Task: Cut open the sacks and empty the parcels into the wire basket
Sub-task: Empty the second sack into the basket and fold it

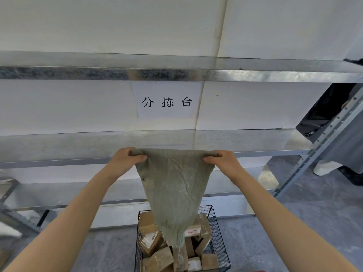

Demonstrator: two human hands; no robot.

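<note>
Sack (173,185) being held inverted over basket (218,228).
Upper corners are being gripped by left hand (125,160) and right hand (224,160); frayed mouth is hanging among parcels (151,240) in the basket, so one may be dragged over its rim.

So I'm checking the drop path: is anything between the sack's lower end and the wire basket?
Nothing visible does. The left hand and right hand hold the sack above the wire basket; its lower end hangs among the parcels already inside.
</note>
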